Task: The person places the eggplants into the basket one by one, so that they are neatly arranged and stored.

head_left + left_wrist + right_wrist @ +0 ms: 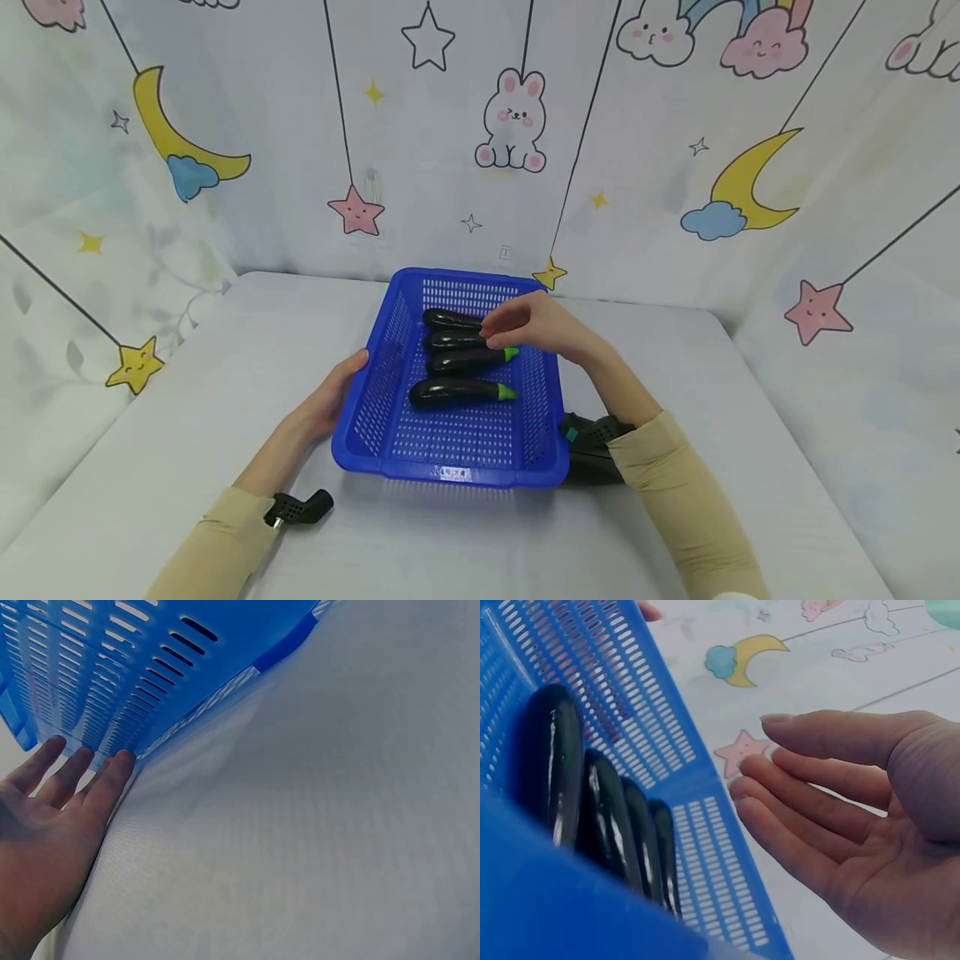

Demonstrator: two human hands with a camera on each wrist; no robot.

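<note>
A blue perforated plastic basket stands on the table with its near side tilted toward me. Inside lie several glossy dark eggplants, side by side in a column; the nearest eggplant shows its green stem end to the right. My left hand is at the basket's left side. In the left wrist view, straight fingers of that hand touch the outer wall. Above the far eggplants' right ends hovers my right hand, holding nothing. Its fingers are loosely bent, with the thumb apart, in the right wrist view.
White cloth covers the table. Behind it hangs a curtain printed with stars, moons and rabbits. A black object sits right of the basket, below my right forearm. Black wrist devices are worn at both cuffs.
</note>
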